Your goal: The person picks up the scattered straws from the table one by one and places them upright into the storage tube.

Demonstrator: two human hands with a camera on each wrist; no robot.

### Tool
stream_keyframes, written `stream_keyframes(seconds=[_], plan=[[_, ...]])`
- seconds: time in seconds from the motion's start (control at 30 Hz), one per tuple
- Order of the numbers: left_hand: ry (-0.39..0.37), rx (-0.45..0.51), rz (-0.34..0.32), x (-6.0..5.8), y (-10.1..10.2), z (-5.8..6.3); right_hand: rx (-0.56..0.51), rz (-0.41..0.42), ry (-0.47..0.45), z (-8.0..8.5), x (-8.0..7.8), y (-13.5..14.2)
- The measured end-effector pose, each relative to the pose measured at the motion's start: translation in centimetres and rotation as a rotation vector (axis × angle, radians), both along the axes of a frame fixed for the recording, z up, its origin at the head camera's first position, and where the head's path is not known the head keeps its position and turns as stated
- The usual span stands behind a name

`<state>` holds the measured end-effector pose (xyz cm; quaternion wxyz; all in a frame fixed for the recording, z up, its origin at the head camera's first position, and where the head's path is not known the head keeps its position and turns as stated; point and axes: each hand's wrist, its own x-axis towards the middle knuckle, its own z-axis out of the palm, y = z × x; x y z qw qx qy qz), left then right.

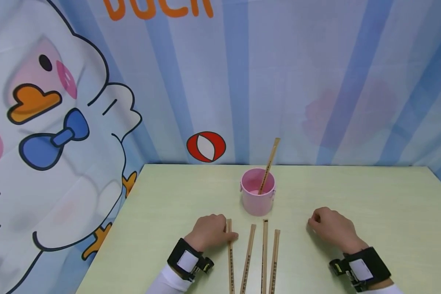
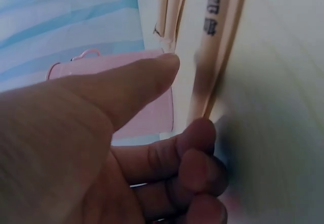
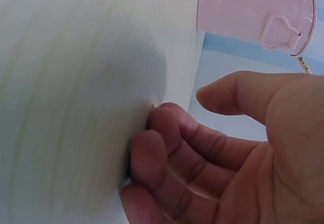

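Several flat wooden sticks with black print lie lengthwise on the table in the head view. My left hand (image 1: 209, 232) is at the far end of the leftmost stick (image 1: 231, 261), thumb above it and fingers on its left side. In the left wrist view, the thumb stands apart from that stick (image 2: 215, 47), and the fingertips are close to its end; contact is unclear. Beyond the sticks stands a pink bucket (image 1: 257, 204) with one more stick (image 1: 271, 161) leaning in it. My right hand (image 1: 332, 228) rests on the table, fingers loosely curled, holding nothing.
Three other sticks, a tilted one (image 1: 248, 257), a middle one (image 1: 265, 253) and a rightmost one (image 1: 274, 261), lie between the hands. A pale table (image 1: 389, 196) ends at a blue striped cloth (image 1: 286, 81) with a printed duck.
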<state>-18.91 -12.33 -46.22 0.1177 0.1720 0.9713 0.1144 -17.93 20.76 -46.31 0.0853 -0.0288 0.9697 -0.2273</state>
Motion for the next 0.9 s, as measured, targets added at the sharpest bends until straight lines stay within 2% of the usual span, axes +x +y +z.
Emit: stream_keyframes(seconds=[0.13,0.27,0.53,0.9], plan=[[0.033,-0.038,0.003,0.1,0.5,-0.2,-0.002,-0.003,0.008,-0.1,0.0,0.0],[0.054,-0.036,0.013,0.2,0.6,-0.3,-0.004,-0.008,0.014,-0.2,-0.1,0.0],[0.081,-0.023,-0.034,0.1,0.1,-0.4,-0.008,-0.010,-0.003,-0.1,-0.1,0.0],[0.084,0.022,-0.043,0.4,-0.5,0.4,-0.016,-0.008,0.004,0.1,0.0,-0.1]])
